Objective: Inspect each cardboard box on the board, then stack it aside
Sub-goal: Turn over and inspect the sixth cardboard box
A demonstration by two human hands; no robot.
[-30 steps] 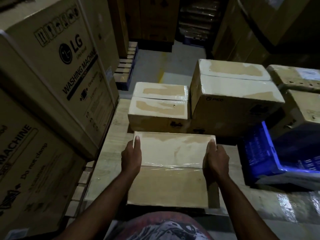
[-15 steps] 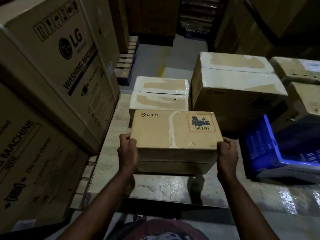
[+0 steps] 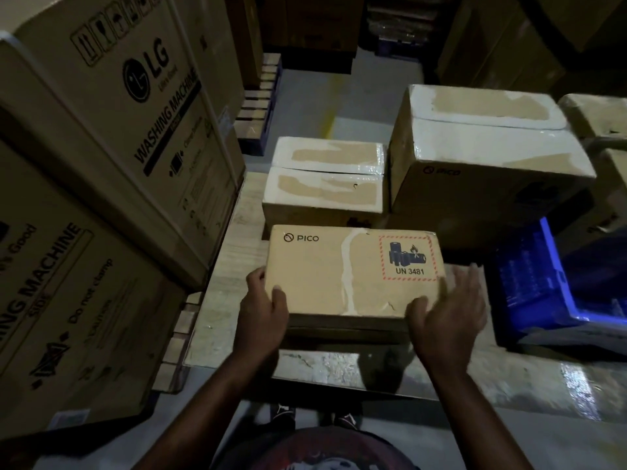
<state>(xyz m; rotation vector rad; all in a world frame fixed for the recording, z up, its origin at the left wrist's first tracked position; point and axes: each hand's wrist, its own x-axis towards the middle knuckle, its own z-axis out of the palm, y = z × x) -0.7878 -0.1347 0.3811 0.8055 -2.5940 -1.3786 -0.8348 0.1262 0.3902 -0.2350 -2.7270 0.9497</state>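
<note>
You have the PICO box (image 3: 339,276) at the centre of the frame, tipped so its printed face looks up at you, which suits the inspection step: the logo, the strip of tape (image 3: 349,266) down the middle and the red-hatched UN 3481 label (image 3: 409,257) can all be read at a glance. Your left hand (image 3: 263,310) grasps the near left corner, thumb laid on the printed face and fingers wrapped behind the side, so it seems to carry most of the weight. Your right hand (image 3: 448,317) is at the near right corner and badly blurred. Its fingers look spread and loose rather than curled, with the thumb near the face, and you cannot tell from this view whether it bears on the box. The near edge sits above the board (image 3: 217,300); whether the far edge rests on anything is hidden. Above it in the frame, two smaller taped boxes (image 3: 325,191) lie close together, and a larger PICO carton (image 3: 481,184) stands just beside them at the upper right, probably the pile you are building or working from. Every box is sealed, so nothing inside shows. The label suggests batteries, so keep the grip firm and avoid dropping it. The blue crate (image 3: 529,286) at the right is too dark to show its contents. Tall washing machine cartons (image 3: 118,130) wall off the left of the frame, leaving you little room there.
</note>
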